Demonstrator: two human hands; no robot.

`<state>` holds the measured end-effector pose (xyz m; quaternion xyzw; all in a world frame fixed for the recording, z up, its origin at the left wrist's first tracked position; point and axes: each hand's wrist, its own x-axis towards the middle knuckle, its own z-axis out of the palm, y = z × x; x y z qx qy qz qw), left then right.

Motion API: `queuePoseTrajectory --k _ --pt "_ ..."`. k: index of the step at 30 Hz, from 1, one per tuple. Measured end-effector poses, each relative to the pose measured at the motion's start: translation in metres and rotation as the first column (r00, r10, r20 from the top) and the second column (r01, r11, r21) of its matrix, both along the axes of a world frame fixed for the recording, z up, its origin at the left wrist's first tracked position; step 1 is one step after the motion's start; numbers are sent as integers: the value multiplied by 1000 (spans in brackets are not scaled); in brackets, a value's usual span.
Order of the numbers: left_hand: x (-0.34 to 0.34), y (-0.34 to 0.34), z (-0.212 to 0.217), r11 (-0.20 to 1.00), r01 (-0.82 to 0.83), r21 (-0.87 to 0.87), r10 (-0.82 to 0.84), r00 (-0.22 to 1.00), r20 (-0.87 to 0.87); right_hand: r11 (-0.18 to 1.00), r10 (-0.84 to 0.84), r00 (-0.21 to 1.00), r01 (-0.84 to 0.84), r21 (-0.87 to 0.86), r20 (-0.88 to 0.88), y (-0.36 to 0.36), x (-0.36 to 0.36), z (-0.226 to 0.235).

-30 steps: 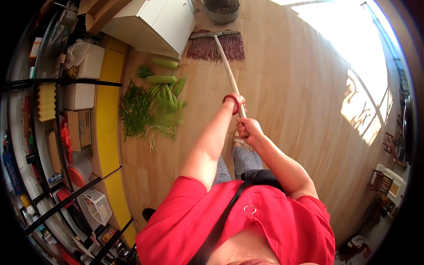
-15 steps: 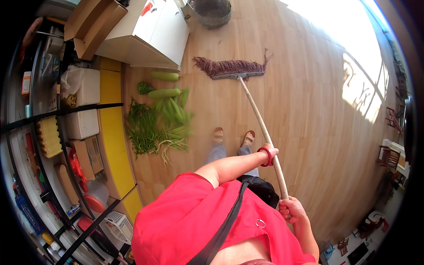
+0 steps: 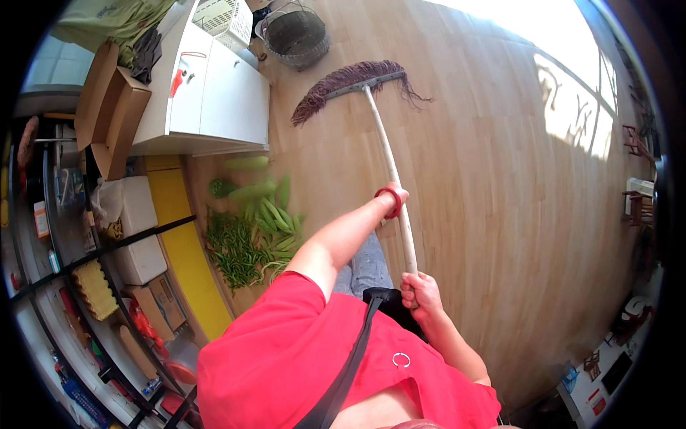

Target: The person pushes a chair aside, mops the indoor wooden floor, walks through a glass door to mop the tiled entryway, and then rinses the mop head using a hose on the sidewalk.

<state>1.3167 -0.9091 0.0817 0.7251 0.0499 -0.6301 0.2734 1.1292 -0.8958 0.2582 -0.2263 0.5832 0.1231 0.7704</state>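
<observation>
A long wooden pole runs across the wooden floor and ends in a mop head of dark purple-brown strands lying near the white cabinet. My left hand, with a red band on the wrist, grips the pole halfway along, arm stretched forward. Close to my body, my right hand is closed around the pole's near end. I wear a red shirt with a dark strap across the chest.
Green vegetables lie piled on the floor left of my legs, beside a yellow strip. A white cabinet, a wire basket and cardboard boxes stand at the back left. Stocked shelves line the left.
The mop head has swung left toward the cabinet and basket. My left arm has stretched further forward along the pole, and my right hand has come up nearer the middle of my body.
</observation>
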Motion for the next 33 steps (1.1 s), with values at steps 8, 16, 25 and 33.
queuePoseTrajectory --k 8,16,25,33 --pt "48 -55 -10 998 -36 -56 44 989 144 982 161 987 -159 -105 14 -52 41 -41" --pt "-70 -63 9 958 -269 97 263 962 70 989 135 957 -114 96 -255 -90 -17 66" --pt "102 -123 -32 990 -136 -28 136 991 0 997 60 957 -70 -24 -285 -107 149 42" --pt "343 -182 -52 999 -9 51 1 989 148 992 -1 1000 -2 -129 -21 -112 342 -59"
